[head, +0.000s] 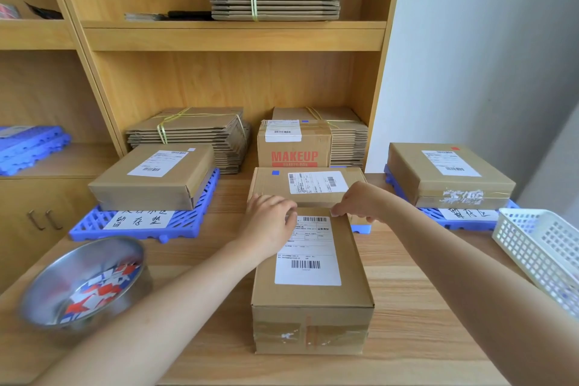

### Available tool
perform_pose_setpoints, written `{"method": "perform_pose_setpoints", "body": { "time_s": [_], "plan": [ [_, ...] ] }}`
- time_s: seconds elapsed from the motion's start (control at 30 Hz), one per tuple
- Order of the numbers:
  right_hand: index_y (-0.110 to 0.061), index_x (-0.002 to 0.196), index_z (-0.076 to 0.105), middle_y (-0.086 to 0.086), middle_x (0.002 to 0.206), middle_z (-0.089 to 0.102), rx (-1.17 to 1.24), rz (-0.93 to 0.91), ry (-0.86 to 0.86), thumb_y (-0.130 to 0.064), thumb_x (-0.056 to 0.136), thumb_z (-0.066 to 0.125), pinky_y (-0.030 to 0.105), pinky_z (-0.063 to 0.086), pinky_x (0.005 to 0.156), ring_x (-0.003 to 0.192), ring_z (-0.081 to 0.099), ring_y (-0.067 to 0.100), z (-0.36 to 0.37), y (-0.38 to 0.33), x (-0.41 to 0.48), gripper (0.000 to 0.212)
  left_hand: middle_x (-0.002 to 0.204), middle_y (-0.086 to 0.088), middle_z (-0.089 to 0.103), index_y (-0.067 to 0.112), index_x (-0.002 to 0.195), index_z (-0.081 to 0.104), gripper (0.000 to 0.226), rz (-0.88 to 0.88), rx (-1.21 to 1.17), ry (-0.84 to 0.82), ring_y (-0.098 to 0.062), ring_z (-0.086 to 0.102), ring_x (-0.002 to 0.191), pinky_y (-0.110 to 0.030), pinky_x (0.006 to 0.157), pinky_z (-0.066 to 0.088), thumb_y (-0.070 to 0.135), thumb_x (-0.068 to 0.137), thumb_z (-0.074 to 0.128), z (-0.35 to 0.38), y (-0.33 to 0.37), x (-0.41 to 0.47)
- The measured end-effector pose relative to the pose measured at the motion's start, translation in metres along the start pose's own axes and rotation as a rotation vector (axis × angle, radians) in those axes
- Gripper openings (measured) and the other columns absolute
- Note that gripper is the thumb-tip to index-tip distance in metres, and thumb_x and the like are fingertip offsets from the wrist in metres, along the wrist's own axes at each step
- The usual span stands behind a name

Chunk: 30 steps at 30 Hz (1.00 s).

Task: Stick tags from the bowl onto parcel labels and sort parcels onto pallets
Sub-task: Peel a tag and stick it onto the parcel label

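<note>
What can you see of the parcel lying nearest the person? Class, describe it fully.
The parcel is an oblong brown cardboard box lying flat on the wooden table, its length running away from the person. A white label with barcodes sits on its top; clear tape crosses its near end. The left hand and right hand touch its far end, fingers curled.

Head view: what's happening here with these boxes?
A person works on the parcel in the middle of the table. Both hands are at the far end of its label: the left hand rests on the top left corner, and the right hand pinches at the top edge, though no tag shows there. The bowl on the left holds red, blue and white tags. Other boxes sit on the blue pallets behind.
</note>
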State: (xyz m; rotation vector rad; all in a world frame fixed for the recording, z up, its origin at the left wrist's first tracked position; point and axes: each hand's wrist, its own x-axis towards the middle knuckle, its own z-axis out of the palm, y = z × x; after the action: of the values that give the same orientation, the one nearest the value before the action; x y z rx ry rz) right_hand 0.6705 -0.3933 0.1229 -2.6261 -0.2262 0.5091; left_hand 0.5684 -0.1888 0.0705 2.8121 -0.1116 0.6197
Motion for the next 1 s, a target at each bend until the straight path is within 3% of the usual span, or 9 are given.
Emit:
{"method": "perform_pose_setpoints", "body": {
  "time_s": [0.17,0.27,0.37,0.43,0.5,0.6,0.77,0.9,1.0],
  "plan": [
    [-0.012,0.083,0.058,0.005,0.075,0.054,-0.133,0.050,-0.012,-0.051,0.087,0.069,0.028,0.042,0.056,0.060,0.050,0.020,-0.005,-0.001,-0.010,0.041,0.123,0.008,0.066,0.024,0.125,0.067,0.033,-0.025,0.021,-0.010,-0.017,0.053,0.118,-0.036,0.112,0.023,0.035,0.102,0.046,0.001,0.000,0.000],
    [-0.013,0.099,0.063,0.003,0.077,0.053,0.060,0.044,-0.035,-0.052,0.088,0.064,0.028,0.037,0.056,0.063,0.045,0.019,0.004,0.016,-0.007,0.041,0.128,0.006,0.064,0.024,0.131,0.063,0.036,-0.037,0.025,-0.002,-0.018,0.051,0.123,-0.038,0.114,0.022,0.035,0.102,0.044,0.001,0.001,-0.001],
    [-0.019,0.124,0.061,0.005,0.110,0.066,0.266,-0.036,0.197,-0.060,0.091,0.057,0.032,0.048,0.074,0.091,0.060,0.021,0.022,0.031,-0.005,0.053,0.140,0.006,0.054,0.026,0.141,0.054,0.041,-0.042,0.041,0.005,-0.018,0.039,0.136,-0.037,0.117,0.014,0.037,0.103,0.042,-0.001,0.003,-0.003],
    [-0.028,0.140,0.049,0.007,0.134,0.057,0.303,-0.045,0.251,-0.067,0.088,0.055,0.033,0.048,0.087,0.115,0.058,0.025,0.035,0.034,-0.004,0.065,0.149,0.004,0.046,0.028,0.145,0.048,0.043,-0.061,0.051,-0.004,-0.021,0.028,0.144,-0.038,0.119,0.008,0.038,0.104,0.040,-0.003,0.006,-0.005],
    [-0.031,0.145,0.041,0.012,0.145,0.046,0.248,-0.032,0.252,-0.075,0.080,0.055,0.036,0.045,0.100,0.127,0.052,0.029,0.046,0.036,-0.001,0.080,0.155,0.004,0.039,0.029,0.148,0.044,0.045,-0.077,0.061,-0.030,-0.023,0.020,0.149,-0.040,0.121,0.005,0.039,0.105,0.038,-0.004,0.008,-0.006],
    [-0.030,0.141,0.045,0.011,0.141,0.049,0.195,-0.026,0.285,-0.079,0.077,0.054,0.040,0.044,0.104,0.125,0.054,0.029,0.049,0.033,-0.003,0.081,0.157,0.004,0.037,0.031,0.150,0.041,0.046,-0.095,0.067,-0.061,-0.023,0.017,0.150,-0.041,0.121,0.003,0.040,0.105,0.035,-0.004,0.009,-0.007],
    [-0.025,0.113,0.070,-0.002,0.114,0.071,0.266,-0.120,0.228,-0.061,0.091,0.056,0.031,0.050,0.086,0.104,0.064,0.020,0.051,0.029,-0.006,0.044,0.155,0.005,0.039,0.031,0.150,0.041,0.046,-0.110,0.078,-0.081,-0.023,0.018,0.150,-0.041,0.121,0.005,0.041,0.105,0.035,-0.002,0.010,-0.007],
    [-0.022,0.088,0.070,-0.001,0.090,0.072,0.309,-0.154,0.268,-0.049,0.096,0.051,0.031,0.049,0.075,0.092,0.066,0.023,0.058,0.031,-0.002,0.034,0.154,0.004,0.040,0.030,0.149,0.043,0.046,-0.125,0.073,-0.080,-0.023,0.019,0.149,-0.042,0.122,0.004,0.040,0.105,0.034,-0.003,0.010,-0.009],
    [-0.021,0.080,0.066,0.003,0.084,0.068,0.280,-0.153,0.303,-0.042,0.099,0.046,0.033,0.045,0.071,0.089,0.063,0.028,0.061,0.029,0.000,0.035,0.154,0.004,0.041,0.030,0.149,0.044,0.046,-0.138,0.069,-0.088,-0.023,0.020,0.149,-0.043,0.122,0.003,0.040,0.105,0.034,-0.002,0.010,-0.009]
  ]
}}
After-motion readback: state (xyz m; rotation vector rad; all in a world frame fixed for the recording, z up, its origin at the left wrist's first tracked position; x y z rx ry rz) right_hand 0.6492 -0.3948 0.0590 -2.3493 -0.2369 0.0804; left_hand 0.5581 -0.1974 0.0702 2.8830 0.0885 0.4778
